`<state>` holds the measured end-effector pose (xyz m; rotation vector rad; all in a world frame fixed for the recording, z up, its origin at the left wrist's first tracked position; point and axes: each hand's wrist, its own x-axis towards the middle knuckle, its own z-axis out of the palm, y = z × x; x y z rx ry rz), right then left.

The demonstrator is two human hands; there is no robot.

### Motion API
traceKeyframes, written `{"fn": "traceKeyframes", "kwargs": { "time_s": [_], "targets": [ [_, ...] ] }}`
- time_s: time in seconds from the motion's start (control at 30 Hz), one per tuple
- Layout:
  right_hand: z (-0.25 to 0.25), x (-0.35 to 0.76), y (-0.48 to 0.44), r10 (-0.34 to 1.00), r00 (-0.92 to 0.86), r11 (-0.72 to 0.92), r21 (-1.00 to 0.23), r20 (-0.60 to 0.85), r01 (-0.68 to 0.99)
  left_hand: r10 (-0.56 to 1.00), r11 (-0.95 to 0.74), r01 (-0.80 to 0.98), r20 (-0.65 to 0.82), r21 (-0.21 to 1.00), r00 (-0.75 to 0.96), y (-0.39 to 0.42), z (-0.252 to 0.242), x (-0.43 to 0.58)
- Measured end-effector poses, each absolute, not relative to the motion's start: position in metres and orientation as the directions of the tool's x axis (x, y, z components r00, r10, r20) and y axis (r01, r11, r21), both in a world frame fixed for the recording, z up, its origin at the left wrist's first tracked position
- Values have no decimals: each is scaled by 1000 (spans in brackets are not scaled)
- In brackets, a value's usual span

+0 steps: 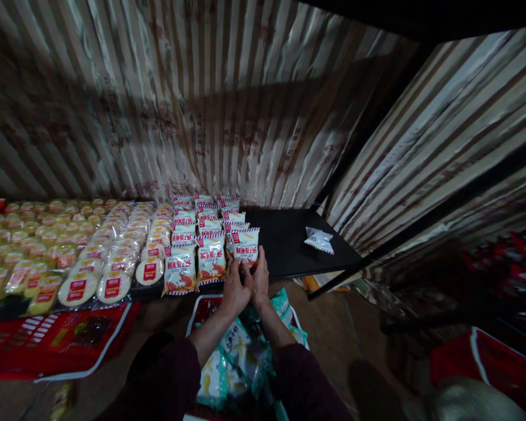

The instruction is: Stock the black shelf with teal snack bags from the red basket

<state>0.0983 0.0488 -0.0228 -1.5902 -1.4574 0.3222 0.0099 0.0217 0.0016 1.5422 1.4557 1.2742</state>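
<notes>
Both my hands are at the front of the third column of white and orange snack bags. My left hand [236,287] has its fingers closed against the lower edge of a snack bag [246,242]. My right hand [260,278] grips the same bag along its right side. The bag stands upright, leaning on those behind it. To its left stand the front bags of two more columns, a snack bag [211,257] and another snack bag [180,269]. A single silvery-white bag [319,240] lies on the black shelf [284,234] to the right.
Round wrapped crackers [114,286] and yellow packets [46,292] fill the shelf's left side. Below my arms is a basket [198,307] of green and white bags [234,345]. Red baskets [114,318] sit low left and right. A black post [337,282] crosses the shelf's right end.
</notes>
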Motion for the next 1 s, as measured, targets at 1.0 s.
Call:
{"fn": "traceKeyframes", "kwargs": {
  "time_s": [1.0],
  "targets": [
    [-23, 98, 63, 865, -54, 301, -430, 498, 851, 948, -317, 500, 272, 806, 163, 3, -16, 1]
  ]
}}
